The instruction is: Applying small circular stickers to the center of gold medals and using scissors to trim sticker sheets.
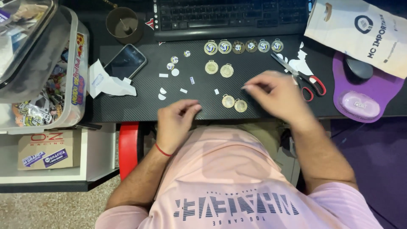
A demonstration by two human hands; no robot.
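Note:
My left hand (174, 119) rests at the front edge of the black desk (127, 106), fingers curled together, nothing clearly in it. My right hand (275, 94) hovers over the desk just right of two gold medals (234, 103), fingers loosely bent and blurred; whether it pinches anything I cannot make out. Two more gold medals (218, 68) lie further back. A row of several medals with round ball stickers (242, 46) sits in front of the keyboard (231, 17). Small round stickers (174, 63) and white paper scraps (163, 91) are scattered at the left.
Red-handled scissors (303, 76) lie right of my right hand, beside white paper offcuts (301, 63). A phone (125, 62) and crumpled paper (106, 82) lie at left, a cup (123, 23) behind. A clear plastic bin (42, 63) stands far left; a purple mouse pad (364, 89) and white bag (360, 29) at right.

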